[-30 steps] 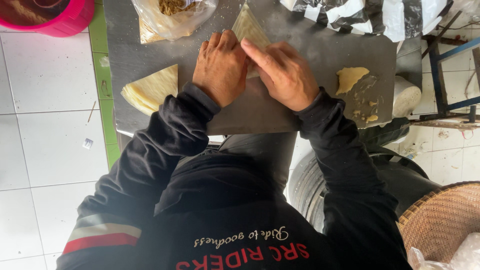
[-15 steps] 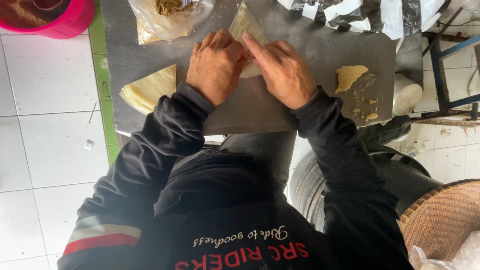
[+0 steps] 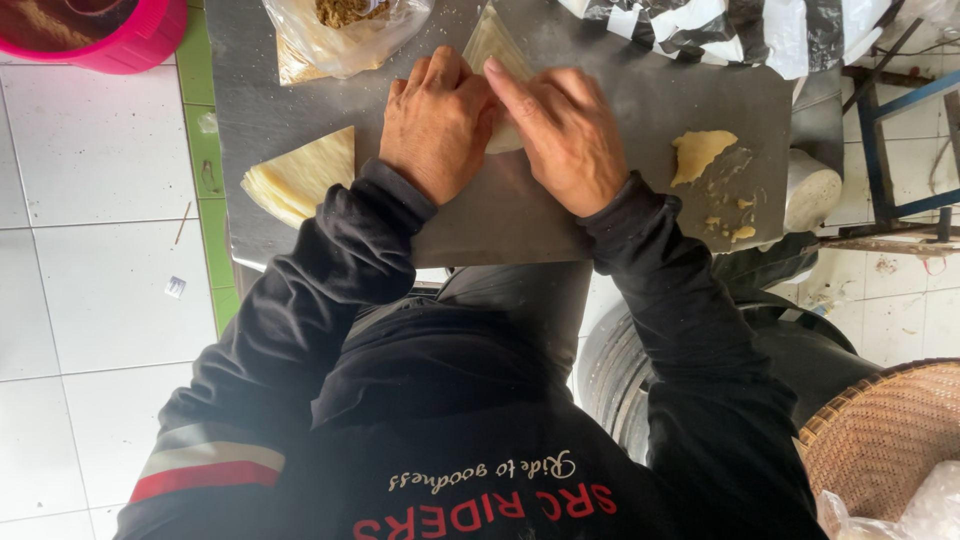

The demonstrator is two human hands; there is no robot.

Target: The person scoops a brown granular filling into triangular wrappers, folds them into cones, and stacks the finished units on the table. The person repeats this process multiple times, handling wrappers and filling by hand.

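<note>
Pastry sheet (image 3: 492, 45) lies mid-worktop (image 3: 640, 110), mostly hidden beneath both hands. Left hand (image 3: 437, 122) presses palm-down with fingers together; right hand (image 3: 560, 135) lies beside it, forefinger stretched across the sheet. Since half a second ago, the hands have barely shifted.

Pale yellow wrapper stack (image 3: 303, 178). Grey metal tabletop (image 3: 640, 120). Pink basin (image 3: 110, 35). Black sleeves (image 3: 330, 270), one with red, white and grey stripes. Black-and-white striped plastic bag (image 3: 720, 25). Brown woven basket (image 3: 885, 435). White floor tiles (image 3: 90, 150).
</note>
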